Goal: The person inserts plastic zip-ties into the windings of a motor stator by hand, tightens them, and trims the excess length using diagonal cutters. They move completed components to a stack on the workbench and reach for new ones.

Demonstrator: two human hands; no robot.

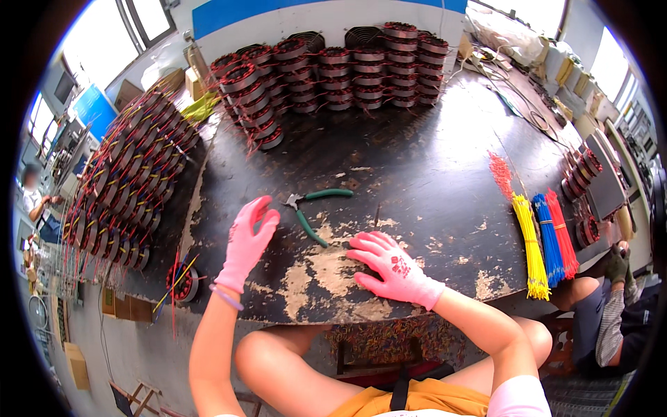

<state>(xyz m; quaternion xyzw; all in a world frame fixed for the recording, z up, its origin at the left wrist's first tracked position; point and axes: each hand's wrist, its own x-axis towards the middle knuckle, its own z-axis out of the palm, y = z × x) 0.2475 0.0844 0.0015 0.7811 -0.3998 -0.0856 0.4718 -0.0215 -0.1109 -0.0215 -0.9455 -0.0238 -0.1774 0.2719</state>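
Observation:
My left hand point(249, 243), in a pink glove, is held over the worn black table point(431, 201) with thumb and fingers apart and nothing in it. Just beyond its fingertips lies a pair of cutting pliers point(294, 199) with green handles, its handles spread. My right hand point(392, 270), also in a pink glove, rests palm down on a scuffed patch of the tabletop, fingers stretched out. A thin dark rod or mark point(377, 215) shows past its fingers. Beside my left wrist, at the table's left edge, sits one wound motor stator point(185, 283) with yellow, blue and red leads.
Stacked stators point(337, 76) line the back. More wired stators point(132, 174) are piled at left. To the right lie yellow point(529, 247), blue point(549, 240) and red point(561, 236) wire bundles, and small red pieces point(500, 174). A gloved person point(617, 267) sits right; another person point(42, 201) is far left.

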